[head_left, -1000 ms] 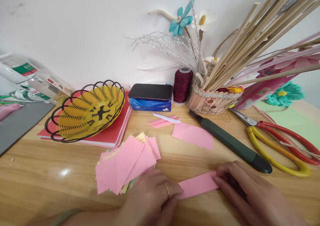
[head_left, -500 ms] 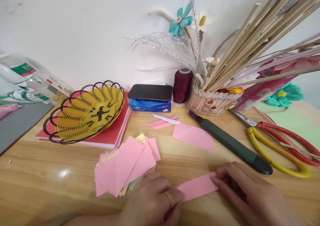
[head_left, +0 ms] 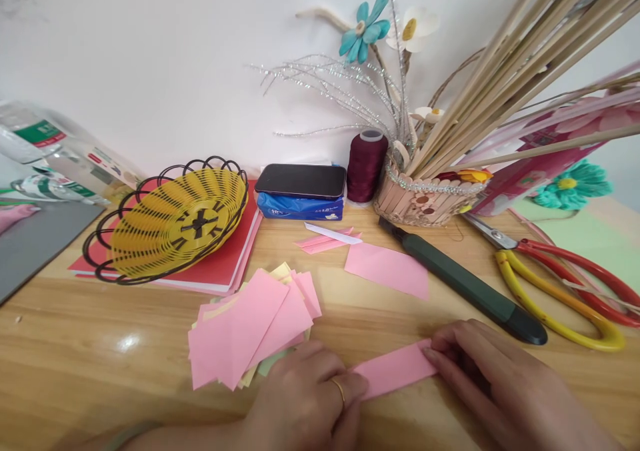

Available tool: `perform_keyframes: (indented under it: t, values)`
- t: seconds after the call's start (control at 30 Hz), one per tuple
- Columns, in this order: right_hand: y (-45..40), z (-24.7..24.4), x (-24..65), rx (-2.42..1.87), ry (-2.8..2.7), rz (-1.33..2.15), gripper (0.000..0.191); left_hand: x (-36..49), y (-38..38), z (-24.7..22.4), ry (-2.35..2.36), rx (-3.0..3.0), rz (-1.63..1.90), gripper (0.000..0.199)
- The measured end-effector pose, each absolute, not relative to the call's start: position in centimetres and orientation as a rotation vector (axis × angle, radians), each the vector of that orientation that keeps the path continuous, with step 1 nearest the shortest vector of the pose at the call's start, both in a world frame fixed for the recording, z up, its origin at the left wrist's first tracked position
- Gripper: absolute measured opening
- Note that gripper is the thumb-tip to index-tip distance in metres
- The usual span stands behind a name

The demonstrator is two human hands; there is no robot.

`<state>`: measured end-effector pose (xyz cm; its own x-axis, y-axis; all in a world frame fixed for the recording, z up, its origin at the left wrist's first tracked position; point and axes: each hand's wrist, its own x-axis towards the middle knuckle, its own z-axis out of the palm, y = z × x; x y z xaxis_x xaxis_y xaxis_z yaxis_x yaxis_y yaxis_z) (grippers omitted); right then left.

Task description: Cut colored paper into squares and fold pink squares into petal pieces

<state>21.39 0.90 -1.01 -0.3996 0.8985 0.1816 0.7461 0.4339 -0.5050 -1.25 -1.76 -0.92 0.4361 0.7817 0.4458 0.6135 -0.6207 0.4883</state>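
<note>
A narrow pink paper strip (head_left: 396, 369) lies slantwise near the table's front edge, between my hands. My left hand (head_left: 313, 394), with a ring on one finger, pinches its left end. At the right end, the thumb and fingers of my right hand (head_left: 483, 371) close on the strip's corner. Just beyond my left hand is a fanned pile of pink, yellow and green paper pieces (head_left: 250, 324). A single pink rectangle (head_left: 386, 270) and some thin folded strips (head_left: 327, 239) lie farther back.
A green cutter (head_left: 465, 288) and red-yellow scissors (head_left: 560, 298) lie right. Behind stand a yellow basket (head_left: 185, 228) on red paper (head_left: 227, 264), a phone (head_left: 301, 180) on a blue packet (head_left: 300, 207), maroon thread (head_left: 367, 168) and a stick-filled holder (head_left: 425, 201).
The camera view has shifted slightly. Both hands keep their hold on the pink strip, with no clear movement of either.
</note>
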Motion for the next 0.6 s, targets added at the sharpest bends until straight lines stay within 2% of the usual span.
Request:
perform_keyframes:
  t: [0.6]
  values:
    - [0.69, -0.95, 21.27, -1.44, -2.264, 0.486, 0.021, -1.02, -1.89, -0.83, 1.2, 2.486, 0.968, 0.021]
